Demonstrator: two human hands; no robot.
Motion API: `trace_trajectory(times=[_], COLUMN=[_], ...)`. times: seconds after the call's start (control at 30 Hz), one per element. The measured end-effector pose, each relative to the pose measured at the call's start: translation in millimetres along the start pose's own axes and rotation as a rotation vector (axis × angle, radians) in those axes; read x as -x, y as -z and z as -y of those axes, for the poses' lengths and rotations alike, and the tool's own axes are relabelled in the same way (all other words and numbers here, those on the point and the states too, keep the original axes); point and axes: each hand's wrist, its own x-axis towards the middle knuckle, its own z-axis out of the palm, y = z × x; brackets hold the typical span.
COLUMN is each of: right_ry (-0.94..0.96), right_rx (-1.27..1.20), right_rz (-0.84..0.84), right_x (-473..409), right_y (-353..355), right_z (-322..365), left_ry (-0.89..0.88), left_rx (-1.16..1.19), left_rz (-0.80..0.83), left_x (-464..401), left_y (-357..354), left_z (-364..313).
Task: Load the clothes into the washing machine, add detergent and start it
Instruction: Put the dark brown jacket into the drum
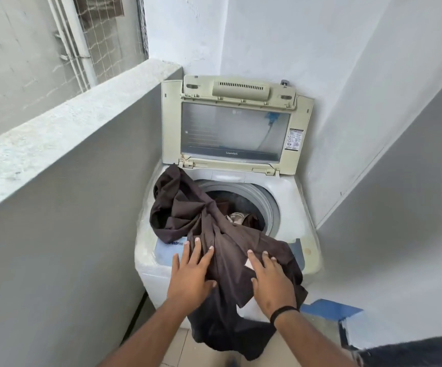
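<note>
The white top-loading washing machine (288, 205), its plastic top scuffed and yellowed, fills the corner between pale plaster walls, and its cream lid with the clouded window pane (234, 131) stands propped upright at the machine's back. Across the machine's front edge sprawls a large dark brown garment of thin, limp, creased cloth (188, 210): one bunched end lies on the rim at the machine's left, the middle covers the front panel, and a long tail hangs down the machine's front toward the tiled floor. Inside the round grey drum opening (267, 202) some patterned clothes (237, 217) already lie.

Both hands rest flat on the garment at the machine's front, fingers spread wide and straight, pressing instead of gripping: the left hand (190, 274) by the blue label, the right hand (272, 284), with a black band on its wrist, nearer the hanging tail.

I'd say the risk is plain: more cloth hangs outside than in, so a flat push could let the slippery fabric slide off to the floor, or leave a fold trapped under the lid.
</note>
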Motion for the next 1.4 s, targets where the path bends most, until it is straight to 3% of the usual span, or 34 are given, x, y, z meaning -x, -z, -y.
trace_trajectory(times=[0.1,0.2,0.27,0.4,0.43,0.5,0.57,0.67,0.73,0.83,0.9,0.97,1.07,1.2,1.23,1.3,1.4], right_ry=[0.064,0.104,0.038,-0.049,0.021,0.164,0.244,0.315,0.342,0.364,0.374,0.399,0.406,0.360,0.324,0.235,0.075], right_rx=[-0.012,-0.066,-0.319,-0.803,-0.882,-0.954,-0.806,-0.800,-0.736,-0.363,-0.086,0.006,-0.224,-0.436,-0.480,-0.596,-0.736], right_rz=[-0.130,-0.136,-0.158,-0.367,-0.332,-0.064,0.068,0.032,0.232,0.413,0.298,0.150,0.117,0.088,0.075,0.043,-0.021], right_x=[-14.0,-42.3,-66.3,-121.3,-134.7,-151.1,-154.1,-144.9,-137.4,-126.7,-117.6,-114.8,-124.0,-129.6,-131.0,-136.9,-150.6], right_y=[13.2,33.0,56.0,104.6,113.9,120.5,113.9,109.2,104.7,76.6,47.1,29.6,25.2,31.9,33.9,42.2,64.5], right_z=[-10.5,-14.2,-6.6,15.9,21.3,27.7,24.6,11.8,-1.3,-9.6,-6.1,-9.0,-22.6,-24.4,-25.6,-29.7,-37.7], left_ry=[-0.035,-0.147,-0.161,-0.078,-0.053,0.003,0.080,0.182,0.234,0.266,0.248,0.290,0.428,0.350,0.332,0.331,0.357], left_rx=[0.059,0.075,0.076,0.168,0.168,0.160,0.244,0.338,0.384,0.474,0.356,0.148,-0.011,0.239,0.334,0.601,0.863], left_rz=[-0.142,-0.240,-0.264,-0.226,-0.226,-0.270,-0.316,-0.420,-0.485,-0.553,-0.585,-0.524,-0.188,0.404,0.462,0.376,-0.057], left_x=[-3.2,-9.4,-12.6,-25.2,-29.4,-38.8,-49.9,-74.5,-91.1,-113.0,-124.3,-136.3,-148.5,-157.8,-158.8,-156.8,-149.1], left_y=[-10.6,-8.6,0.3,19.0,25.9,41.8,63.4,94.1,109.6,109.8,104.1,96.6,81.1,58.4,51.8,44.5,47.5], left_z=[14.3,20.0,18.1,12.0,8.8,3.0,1.4,5.0,8.8,15.1,15.6,17.5,24.0,12.7,9.6,3.1,-3.4])
